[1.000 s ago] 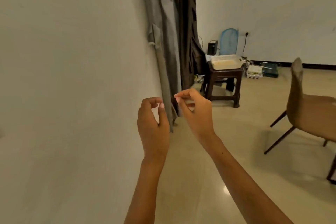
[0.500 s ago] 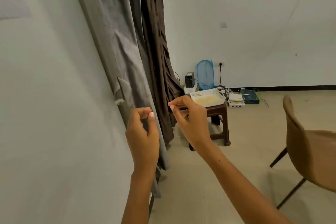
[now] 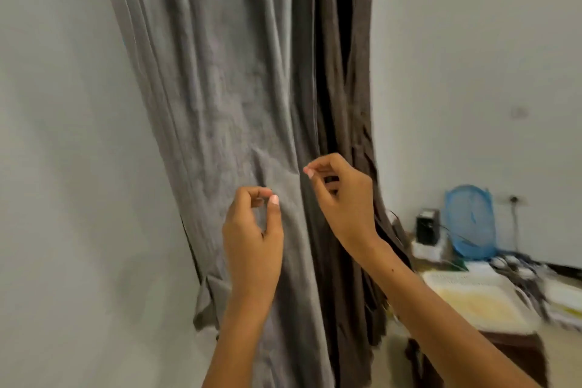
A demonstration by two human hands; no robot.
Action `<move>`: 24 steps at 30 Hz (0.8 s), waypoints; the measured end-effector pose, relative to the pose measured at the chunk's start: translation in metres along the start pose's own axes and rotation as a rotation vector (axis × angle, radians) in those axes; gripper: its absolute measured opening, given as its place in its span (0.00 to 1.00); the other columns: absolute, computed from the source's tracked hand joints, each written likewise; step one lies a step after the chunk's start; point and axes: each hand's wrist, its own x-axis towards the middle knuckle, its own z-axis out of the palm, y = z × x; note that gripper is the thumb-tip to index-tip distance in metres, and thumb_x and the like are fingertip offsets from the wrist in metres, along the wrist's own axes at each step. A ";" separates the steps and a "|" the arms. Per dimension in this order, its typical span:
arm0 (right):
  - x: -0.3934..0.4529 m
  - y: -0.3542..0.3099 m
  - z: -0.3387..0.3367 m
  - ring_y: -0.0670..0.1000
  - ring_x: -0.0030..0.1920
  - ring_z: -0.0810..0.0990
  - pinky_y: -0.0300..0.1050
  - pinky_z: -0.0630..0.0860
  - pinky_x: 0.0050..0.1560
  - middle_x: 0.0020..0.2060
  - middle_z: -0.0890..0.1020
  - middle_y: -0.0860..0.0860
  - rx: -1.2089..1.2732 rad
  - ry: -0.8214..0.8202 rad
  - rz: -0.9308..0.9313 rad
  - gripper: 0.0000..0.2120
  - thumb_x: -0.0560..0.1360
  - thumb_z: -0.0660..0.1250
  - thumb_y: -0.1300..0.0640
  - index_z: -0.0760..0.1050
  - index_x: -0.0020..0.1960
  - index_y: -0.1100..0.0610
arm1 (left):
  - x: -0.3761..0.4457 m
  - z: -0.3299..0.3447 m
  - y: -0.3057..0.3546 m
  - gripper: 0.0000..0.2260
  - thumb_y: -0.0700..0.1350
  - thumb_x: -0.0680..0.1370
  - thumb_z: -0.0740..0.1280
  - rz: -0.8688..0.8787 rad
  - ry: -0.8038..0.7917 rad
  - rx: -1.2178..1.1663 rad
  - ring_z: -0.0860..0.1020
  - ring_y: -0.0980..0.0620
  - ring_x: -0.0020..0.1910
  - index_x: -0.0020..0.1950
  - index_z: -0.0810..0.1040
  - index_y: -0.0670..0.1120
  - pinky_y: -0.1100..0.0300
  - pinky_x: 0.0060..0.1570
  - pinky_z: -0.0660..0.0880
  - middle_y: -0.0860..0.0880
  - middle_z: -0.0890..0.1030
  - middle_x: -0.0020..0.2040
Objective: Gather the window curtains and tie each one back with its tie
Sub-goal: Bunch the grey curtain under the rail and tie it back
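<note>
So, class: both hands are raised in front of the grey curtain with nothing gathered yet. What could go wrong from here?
1. The left hand and right hand may gather only the grey curtain and miss the dark brown curtain behind.
2. No tie is clearly visible, so it may need finding first.
3. The frame is blurred; a hurried grab could slip.

Both hands, left [image 3: 252, 249] and right [image 3: 341, 201], curled before grey curtain [image 3: 226, 88].

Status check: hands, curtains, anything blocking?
Left hand and right hand raised before the curtains, fingers curled, holding nothing visible. Grey curtain and brown curtain hang loose, untied. Stool with white tray at right, clear of hands.
</note>
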 end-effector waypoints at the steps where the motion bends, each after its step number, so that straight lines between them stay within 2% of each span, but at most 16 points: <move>1: 0.021 0.010 0.006 0.45 0.42 0.81 0.48 0.79 0.42 0.41 0.83 0.46 0.019 -0.020 -0.039 0.02 0.76 0.68 0.61 0.78 0.48 0.58 | 0.018 0.013 -0.002 0.04 0.43 0.77 0.66 0.012 0.047 0.037 0.77 0.58 0.43 0.46 0.73 0.51 0.76 0.44 0.69 0.58 0.77 0.42; 3: 0.067 0.029 0.023 0.47 0.42 0.81 0.52 0.78 0.42 0.41 0.83 0.47 0.046 -0.041 -0.126 0.01 0.76 0.68 0.62 0.78 0.47 0.58 | 0.058 0.032 -0.003 0.03 0.43 0.77 0.66 0.048 0.123 0.110 0.77 0.55 0.43 0.46 0.74 0.49 0.73 0.43 0.70 0.55 0.78 0.42; 5: 0.108 0.038 0.040 0.49 0.43 0.81 0.55 0.77 0.42 0.42 0.83 0.48 0.074 -0.045 -0.166 0.01 0.76 0.68 0.62 0.78 0.47 0.59 | 0.096 0.043 -0.002 0.02 0.44 0.77 0.66 0.083 0.171 0.182 0.77 0.52 0.43 0.47 0.75 0.47 0.63 0.44 0.73 0.52 0.79 0.43; 7: 0.148 0.043 0.057 0.49 0.44 0.81 0.54 0.77 0.44 0.42 0.83 0.47 0.128 -0.058 -0.203 0.01 0.76 0.67 0.62 0.78 0.47 0.59 | 0.132 0.050 0.002 0.02 0.44 0.77 0.66 0.126 0.202 0.250 0.77 0.49 0.44 0.48 0.75 0.46 0.53 0.43 0.74 0.51 0.79 0.44; 9: 0.183 0.042 0.076 0.48 0.45 0.81 0.51 0.77 0.45 0.43 0.83 0.47 0.149 -0.062 -0.249 0.02 0.75 0.67 0.62 0.77 0.47 0.57 | 0.167 0.055 0.007 0.02 0.44 0.78 0.65 0.162 0.219 0.308 0.77 0.49 0.47 0.48 0.74 0.46 0.51 0.44 0.74 0.51 0.79 0.46; 12: 0.233 0.042 0.103 0.46 0.44 0.80 0.48 0.78 0.43 0.44 0.82 0.46 0.182 -0.026 -0.317 0.03 0.75 0.67 0.60 0.77 0.49 0.56 | 0.213 0.063 0.011 0.03 0.45 0.79 0.64 0.224 0.262 0.403 0.77 0.51 0.48 0.49 0.73 0.46 0.52 0.44 0.75 0.52 0.78 0.47; 16: 0.282 0.042 0.134 0.45 0.45 0.79 0.43 0.75 0.41 0.45 0.82 0.45 0.184 0.018 -0.360 0.02 0.77 0.65 0.57 0.75 0.49 0.54 | 0.254 0.073 0.007 0.03 0.46 0.79 0.63 0.292 0.323 0.528 0.76 0.54 0.42 0.50 0.72 0.48 0.59 0.40 0.74 0.53 0.78 0.47; 19: 0.317 0.043 0.148 0.47 0.46 0.79 0.46 0.76 0.41 0.45 0.81 0.47 0.189 0.043 -0.397 0.03 0.77 0.65 0.57 0.76 0.50 0.55 | 0.282 0.085 0.003 0.02 0.45 0.79 0.63 0.333 0.379 0.606 0.76 0.53 0.45 0.50 0.72 0.48 0.57 0.42 0.74 0.53 0.78 0.47; 24: 0.379 0.036 0.150 0.50 0.47 0.79 0.49 0.77 0.42 0.47 0.81 0.50 0.154 0.162 -0.502 0.06 0.77 0.63 0.58 0.76 0.51 0.57 | 0.331 0.104 0.013 0.01 0.44 0.79 0.63 0.422 0.397 0.705 0.75 0.55 0.48 0.49 0.71 0.49 0.66 0.41 0.70 0.54 0.77 0.46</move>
